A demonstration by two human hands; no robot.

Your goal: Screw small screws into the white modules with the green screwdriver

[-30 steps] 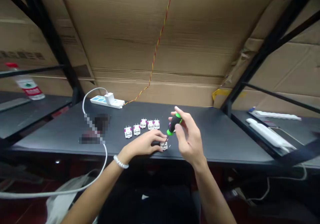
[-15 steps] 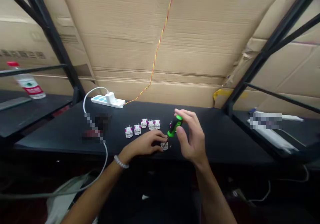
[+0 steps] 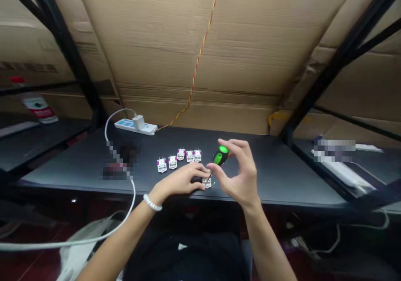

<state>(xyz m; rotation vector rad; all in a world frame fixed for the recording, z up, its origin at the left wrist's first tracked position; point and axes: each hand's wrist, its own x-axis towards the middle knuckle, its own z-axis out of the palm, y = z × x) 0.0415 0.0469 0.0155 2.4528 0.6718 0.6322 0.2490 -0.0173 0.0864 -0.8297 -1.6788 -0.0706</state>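
My right hand point(image 3: 239, 174) is closed on a green and black screwdriver point(image 3: 221, 155), fingertips and thumb around its handle. The screwdriver leans, its thin shaft running down to a small white plug point(image 3: 206, 183) on the black table. My left hand point(image 3: 181, 178) lies low on the tabletop, its thumb and fingers gripping that plug from the left. A tiny piece point(image 3: 214, 183) lies just right of the plug. Beyond my left hand stand several white and purple plugs point(image 3: 172, 162) with prongs pointing away from me.
A white power strip point(image 3: 125, 124) with a charger point(image 3: 138, 122) sits at the back left, its white cable point(image 3: 134, 197) hanging over the table's front edge. A twisted red and yellow wire point(image 3: 196, 70) climbs the cardboard wall. Black metal posts point(image 3: 73, 59) flank the table, with a bottle point(image 3: 39, 107) at left.
The screwdriver handle has turned and tilted towards me, and my right thumb has shifted left along it. My left hand and the plugs stay in place.
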